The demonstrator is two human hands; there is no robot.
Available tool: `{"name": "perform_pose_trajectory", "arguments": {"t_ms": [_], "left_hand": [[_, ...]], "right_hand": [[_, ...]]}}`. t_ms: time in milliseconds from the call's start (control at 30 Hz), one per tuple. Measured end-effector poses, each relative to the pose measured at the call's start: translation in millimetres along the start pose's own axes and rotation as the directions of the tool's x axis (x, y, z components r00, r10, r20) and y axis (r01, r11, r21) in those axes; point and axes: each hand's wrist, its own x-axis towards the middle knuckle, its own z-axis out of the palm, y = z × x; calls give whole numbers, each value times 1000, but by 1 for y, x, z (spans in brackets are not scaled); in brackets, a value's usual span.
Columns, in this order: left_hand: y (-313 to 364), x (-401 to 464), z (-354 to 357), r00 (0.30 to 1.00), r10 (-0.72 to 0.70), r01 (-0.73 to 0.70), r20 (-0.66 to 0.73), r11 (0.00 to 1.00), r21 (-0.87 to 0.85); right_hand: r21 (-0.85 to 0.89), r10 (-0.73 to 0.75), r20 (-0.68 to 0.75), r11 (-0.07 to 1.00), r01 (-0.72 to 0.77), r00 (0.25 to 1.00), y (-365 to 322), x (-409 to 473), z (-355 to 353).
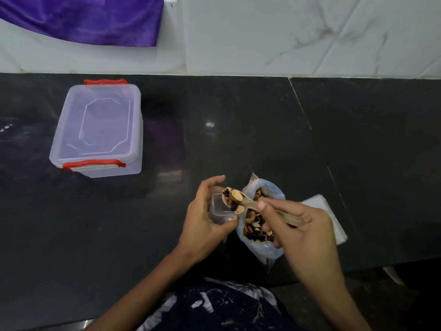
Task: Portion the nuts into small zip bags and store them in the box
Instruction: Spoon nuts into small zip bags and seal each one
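— Right, what is each hand doing?

— The right hand (303, 225), low and right of centre in the frame, pinches the handle of a wooden spoon (241, 201) between thumb and curled fingers. The bowl of the spoon carries a heap of mixed nuts (230, 195) and points left, towards the other hand.

— And the left?

— The left hand (205, 218) curls round a small clear zip bag (218, 210), thumb at the near side, fingers arched over the far side, with the forefinger lifted and loose. The bag's mouth stands open, just under the loaded spoon bowl. Whether the spoon touches the bag's edge, I cannot tell.

— Where is the main supply?

— Between the two hands and slightly behind them: a larger pale blue plastic bag (262, 244), mouth rolled open, full of nuts and dark pieces. The spoon handle crosses above it.

— Anything beside that?

— A flat stack of white sheets or bags (331, 218) lies on the dark stone counter (238, 130) to the right, partly under the right hand.

— And the box?

— Upper left of the frame, well apart from the hands: a clear plastic box (97, 130) with red clips, lid on. Above it a purple cloth (90, 17) hangs against the white marble wall (286, 32).
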Motion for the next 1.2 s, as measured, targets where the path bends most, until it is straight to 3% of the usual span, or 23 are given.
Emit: {"name": "perform_pose_trajectory", "arguments": {"t_ms": [100,167,267,467,533,633,733,867,967,1200], "left_hand": [[-3,0,0,1000,-7,7,10,1000,4],[-4,0,-1,1000,-11,11,18,1000,12],[-6,0,-1,999,-19,19,26,1000,5],[-7,0,-1,1000,-26,26,15,999,22],[-6,1,-2,1000,-21,21,-6,999,46],[-8,2,-4,1000,3,-1,-27,997,82],[-12,2,-5,1000,-6,7,-8,994,108],[-17,1,-3,998,-49,43,44,992,120],[-21,0,-4,994,-88,79,69,990,114],[-26,0,-4,986,-128,117,109,988,99]], "right_hand": [[-292,-268,35,919,267,963,10,-3,12],[-401,-362,107,837,373,926,17,-4,17],[-421,-410,126,803,423,903,22,-6,22],[-400,-507,14,787,469,862,26,-9,22],[-305,-454,-71,858,414,888,22,-11,16],[-184,-176,-206,973,138,963,23,1,-7],[-373,1,-142,926,-54,990,47,18,-31],[-596,-107,-62,802,49,992,75,19,-20],[-668,-187,-24,734,124,982,81,17,-9],[-612,-105,-65,790,43,992,69,16,-22]]}}
